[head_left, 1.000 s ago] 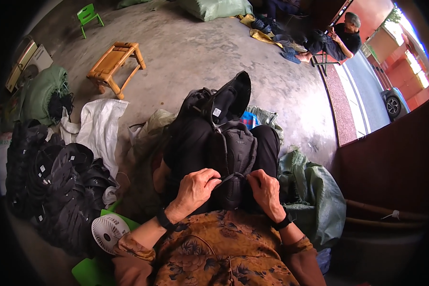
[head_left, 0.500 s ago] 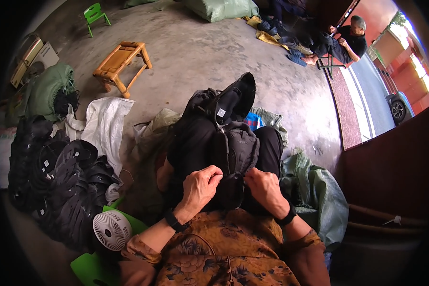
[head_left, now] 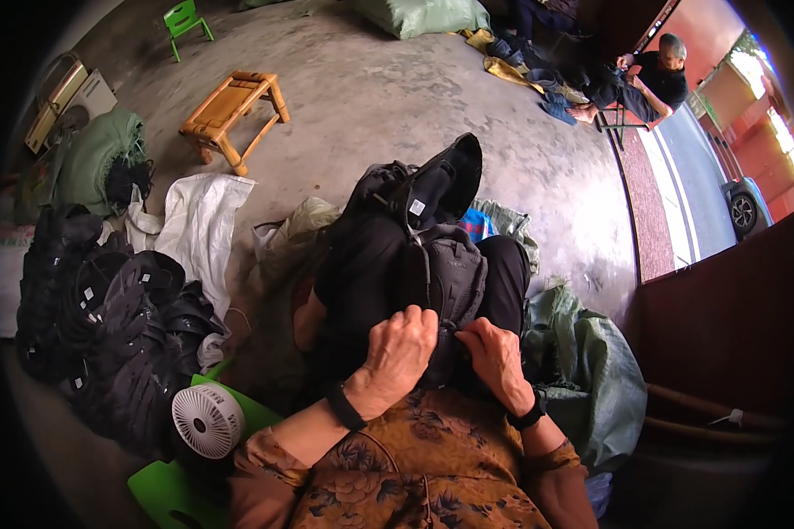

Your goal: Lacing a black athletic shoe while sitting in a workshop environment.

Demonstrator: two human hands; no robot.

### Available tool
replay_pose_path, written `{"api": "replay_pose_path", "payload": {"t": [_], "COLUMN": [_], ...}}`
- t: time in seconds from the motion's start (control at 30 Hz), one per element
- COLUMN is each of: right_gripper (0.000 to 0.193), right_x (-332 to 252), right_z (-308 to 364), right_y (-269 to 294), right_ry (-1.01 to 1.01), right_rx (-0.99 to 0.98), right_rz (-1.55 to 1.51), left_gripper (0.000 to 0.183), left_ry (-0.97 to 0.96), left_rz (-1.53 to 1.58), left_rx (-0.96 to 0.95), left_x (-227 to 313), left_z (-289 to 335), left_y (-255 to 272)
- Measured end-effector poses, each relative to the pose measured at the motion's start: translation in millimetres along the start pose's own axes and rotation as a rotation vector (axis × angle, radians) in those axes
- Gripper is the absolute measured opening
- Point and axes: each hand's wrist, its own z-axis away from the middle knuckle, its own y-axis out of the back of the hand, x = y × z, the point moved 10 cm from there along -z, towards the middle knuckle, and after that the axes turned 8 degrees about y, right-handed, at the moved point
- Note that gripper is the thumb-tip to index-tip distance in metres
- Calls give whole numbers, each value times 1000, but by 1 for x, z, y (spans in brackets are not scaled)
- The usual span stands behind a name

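Note:
Dark cap-like pieces lie in a row on my lap. The nearer one is a charcoal mesh piece [head_left: 454,273] with a curved, stitched edge. Beyond it, on my knees, stands a black piece [head_left: 441,181] with a raised brim and a small white label. My left hand [head_left: 399,354] is closed at the left side of the mesh piece's near end, its fingertips turned away from view. At the right edge, my right hand [head_left: 494,354] pinches the dark material between thumb and forefinger. The part between my hands is dark and hard to make out.
To my left are a heap of black cap-like pieces [head_left: 119,322], a white fan [head_left: 207,420] on a green chair [head_left: 181,494], and a white sack [head_left: 205,231]. A bamboo stool [head_left: 234,110] stands ahead. A green sack [head_left: 595,375] lies right; a seated person [head_left: 657,79] is far right.
My left hand has moved right, closer to my right hand, and its back has turned upward. My right hand stays near the mesh piece's right edge. The view has shifted slightly.

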Motion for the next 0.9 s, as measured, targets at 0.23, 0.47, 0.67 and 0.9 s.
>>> {"api": "replay_pose_path", "payload": {"t": [0.23,0.47,0.67,0.9], "right_gripper": [14,29,23,28], "right_x": [-4,-54,-53,-49], "right_z": [-3,-19,-43,-44], "right_y": [-2,6,-10,-21], "right_ry": [-2,721,733,775], "right_rx": [-78,-211,-520,-534], "right_rz": [144,414,474,397], "left_gripper": [9,7,4,6], "left_ry": [-232,-605,-622,-607], "left_rz": [-189,-113,-91,-25], "left_rx": [-56,89,-33,-165], "left_x": [17,12,20,13], "left_z": [3,8,-16,-22], "left_y": [-12,18,11,-7]}}
